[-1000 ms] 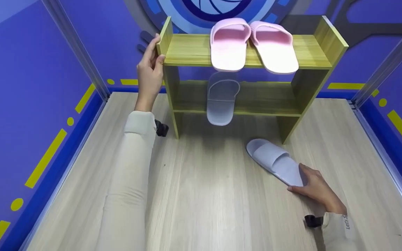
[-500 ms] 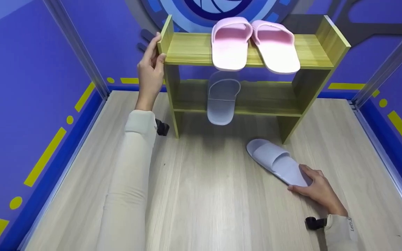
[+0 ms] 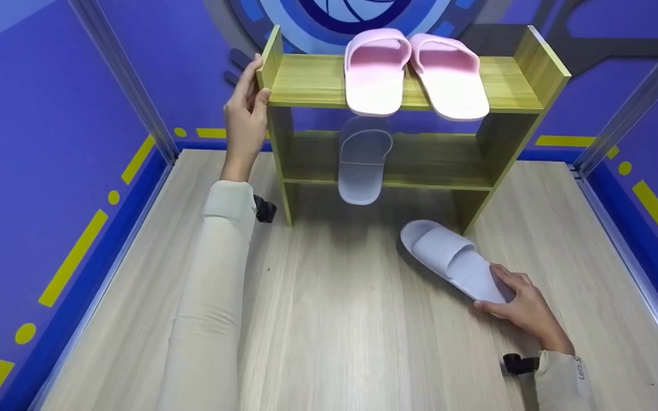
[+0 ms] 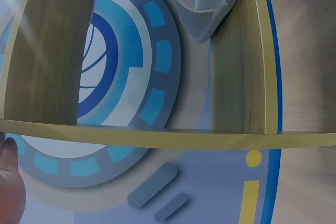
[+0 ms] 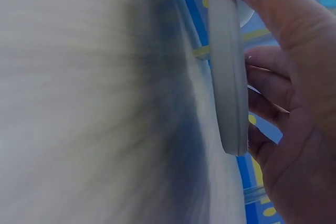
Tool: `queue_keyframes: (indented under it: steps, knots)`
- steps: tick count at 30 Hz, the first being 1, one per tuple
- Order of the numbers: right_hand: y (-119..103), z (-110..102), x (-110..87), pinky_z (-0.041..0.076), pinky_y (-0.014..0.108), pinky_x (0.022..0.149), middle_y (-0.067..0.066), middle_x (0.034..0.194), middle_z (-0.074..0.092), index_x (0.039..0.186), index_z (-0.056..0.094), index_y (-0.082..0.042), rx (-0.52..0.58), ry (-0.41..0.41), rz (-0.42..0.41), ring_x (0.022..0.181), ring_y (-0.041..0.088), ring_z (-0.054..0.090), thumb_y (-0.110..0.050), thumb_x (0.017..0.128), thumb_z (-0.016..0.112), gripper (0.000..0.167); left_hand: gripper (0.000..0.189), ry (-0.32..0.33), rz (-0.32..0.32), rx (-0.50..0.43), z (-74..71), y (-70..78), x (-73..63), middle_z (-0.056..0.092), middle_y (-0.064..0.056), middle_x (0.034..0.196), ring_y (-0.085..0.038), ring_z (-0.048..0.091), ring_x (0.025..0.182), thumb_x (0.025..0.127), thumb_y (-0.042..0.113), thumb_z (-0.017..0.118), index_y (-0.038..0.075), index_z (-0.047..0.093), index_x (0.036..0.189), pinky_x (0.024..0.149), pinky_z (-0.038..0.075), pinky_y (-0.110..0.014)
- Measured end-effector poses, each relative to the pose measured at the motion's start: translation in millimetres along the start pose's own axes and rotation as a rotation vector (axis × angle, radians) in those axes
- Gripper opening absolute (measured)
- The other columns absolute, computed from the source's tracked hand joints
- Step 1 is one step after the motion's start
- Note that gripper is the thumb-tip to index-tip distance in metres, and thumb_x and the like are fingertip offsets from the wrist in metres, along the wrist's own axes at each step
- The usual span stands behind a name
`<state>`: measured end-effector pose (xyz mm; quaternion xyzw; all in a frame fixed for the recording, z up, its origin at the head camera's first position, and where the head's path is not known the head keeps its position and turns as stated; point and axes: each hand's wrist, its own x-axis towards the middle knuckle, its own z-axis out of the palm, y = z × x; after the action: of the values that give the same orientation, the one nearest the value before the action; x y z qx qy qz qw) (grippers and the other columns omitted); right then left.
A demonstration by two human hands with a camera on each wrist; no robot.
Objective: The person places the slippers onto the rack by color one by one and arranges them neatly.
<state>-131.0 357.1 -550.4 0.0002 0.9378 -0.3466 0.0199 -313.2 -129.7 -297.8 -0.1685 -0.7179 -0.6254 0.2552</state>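
Note:
My right hand (image 3: 528, 308) grips the heel of a light grey slide slipper (image 3: 440, 251), thumb on one side and fingers on the other. A shadow beneath shows the slipper raised slightly off the floor, toe pointing to the rack. In the right wrist view the slipper's edge (image 5: 228, 77) sits between thumb and fingers. My left hand (image 3: 245, 120) holds the left side panel of a wooden shoe rack (image 3: 312, 80), thumb at its front edge. A matching grey slipper (image 3: 360, 184) lies on the rack's lower shelf, left of the middle.
Two pink slippers, the left one (image 3: 376, 94) and the right one (image 3: 459, 97), stand side by side on the top shelf, heels over its front edge. Blue printed walls (image 3: 37, 148) enclose the pale wood floor (image 3: 329, 319) at the back and both sides.
The grey slipper in my right hand has risen a little from the floor, its toe lifting. My left hand stays on the rack.

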Motion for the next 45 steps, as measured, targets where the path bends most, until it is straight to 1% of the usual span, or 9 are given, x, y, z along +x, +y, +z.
queue_keyframes:
  steps: [5,8,15,19,21,22,24,27,45]
  knots:
    - [-10.4,-5.3,-1.0,0.034,0.058,0.104,0.020,0.149,0.039,0.148,0.037,-0.008,-0.024,0.009,-0.030,0.132,0.036,0.037,-0.045,0.067,0.084,0.100,0.049,-0.002,-0.019,0.005,-0.2,0.2,0.4,0.039,-0.009,0.152,-0.011,0.040,0.138,0.096,0.006,0.050,0.004,0.041,0.144,0.109,0.037,-0.022]
    - [-16.4,-9.2,-1.8,0.037,0.048,0.106,0.018,0.149,0.041,0.147,0.039,-0.010,-0.044,0.021,-0.054,0.131,0.034,0.039,-0.045,0.067,0.085,0.098,0.049,-0.002,-0.028,0.005,-0.1,0.4,0.4,0.039,-0.008,0.152,-0.011,0.040,0.138,0.096,0.006,0.050,0.005,0.042,0.145,0.109,0.038,-0.022]
    - [-35.2,-22.7,-4.5,0.036,0.064,0.100,0.021,0.147,0.042,0.147,0.039,-0.010,-0.038,0.017,-0.103,0.128,0.037,0.039,-0.043,0.068,0.085,0.097,0.048,0.005,0.008,0.014,-0.5,-2.2,-1.0,0.040,-0.013,0.151,-0.013,0.042,0.137,0.096,0.004,0.050,0.001,0.042,0.144,0.108,0.038,-0.023]
    - [-43.7,-30.4,-4.5,0.037,0.019,0.106,0.018,0.146,0.045,0.145,0.043,-0.011,-0.043,0.055,-0.152,0.126,0.032,0.041,-0.040,0.067,0.086,0.094,0.049,0.002,-0.006,0.009,-0.3,-1.7,-0.9,0.039,-0.010,0.152,-0.012,0.042,0.137,0.096,0.004,0.050,0.003,0.041,0.144,0.109,0.038,-0.022]
    - [-47.8,-33.9,-3.9,0.034,0.010,0.101,0.016,0.146,0.046,0.145,0.044,-0.012,-0.053,0.076,-0.171,0.125,0.030,0.042,-0.040,0.066,0.087,0.093,0.049,0.002,-0.009,0.004,-0.1,-1.6,-0.9,0.039,-0.010,0.152,-0.012,0.042,0.137,0.096,0.004,0.050,0.003,0.041,0.144,0.109,0.038,-0.022]
    - [-49.9,-35.5,-3.5,0.034,0.010,0.101,0.016,0.146,0.046,0.144,0.045,-0.011,-0.052,0.084,-0.179,0.125,0.030,0.041,-0.039,0.066,0.087,0.093,0.049,0.001,-0.008,-0.001,-0.1,-1.6,-0.9,0.039,-0.010,0.152,-0.012,0.042,0.137,0.096,0.004,0.050,0.003,0.041,0.145,0.109,0.038,-0.023]
    - [-54.9,-38.6,-3.1,0.043,0.034,0.106,0.018,0.146,0.045,0.144,0.044,-0.010,-0.045,0.093,-0.188,0.125,0.032,0.042,-0.038,0.066,0.087,0.094,0.049,0.001,-0.002,0.001,-0.1,-1.9,-1.2,0.040,-0.010,0.152,-0.012,0.042,0.137,0.096,0.004,0.050,0.003,0.041,0.144,0.109,0.038,-0.023]
    - [-61.9,-42.7,-2.7,0.039,0.066,0.094,0.020,0.146,0.044,0.144,0.044,-0.007,-0.037,0.111,-0.197,0.124,0.034,0.042,-0.035,0.066,0.088,0.094,0.049,0.001,0.002,0.006,-0.6,-2.3,-1.3,0.040,-0.009,0.152,-0.011,0.042,0.137,0.096,0.004,0.050,0.003,0.041,0.144,0.109,0.038,-0.023]
    - [-104.8,-43.0,19.1,0.044,0.064,0.091,0.025,0.137,0.053,0.137,0.050,0.001,0.000,0.340,-0.194,0.118,0.038,0.047,-0.028,0.066,0.089,0.086,0.049,0.006,-0.004,0.012,-1.0,-2.4,-1.7,0.040,-0.011,0.152,-0.012,0.042,0.137,0.096,0.006,0.050,0.003,0.041,0.144,0.109,0.038,-0.023]
